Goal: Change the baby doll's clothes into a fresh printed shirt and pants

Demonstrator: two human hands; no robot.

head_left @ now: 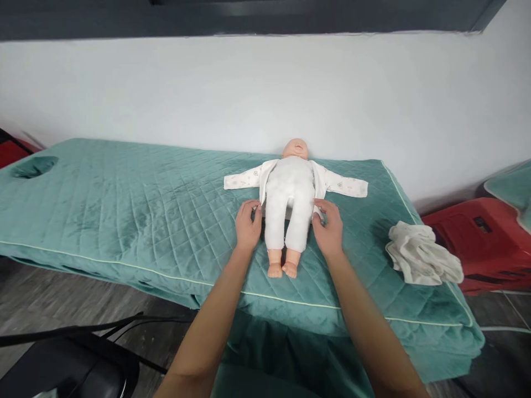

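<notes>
A baby doll point(290, 193) with a white padded body lies on its back, head toward the wall and bare feet toward me. It wears a white patterned baby shirt point(347, 185), open at the front, its sleeves stretched out to both sides. Beside the doll's hip on the left, my left hand point(249, 226) is closed on the shirt's lower edge. My right hand point(329, 228) pinches the opposite lower edge by the other hip. Fingertips of both hands are partly hidden by the cloth and the doll.
The doll rests on a green quilted bed cover point(166, 221) with a face hole at the far left. A crumpled white cloth point(421, 254) lies near the right edge. Red plastic stools point(489, 237) stand beyond it. A black chair point(74, 365) is at lower left.
</notes>
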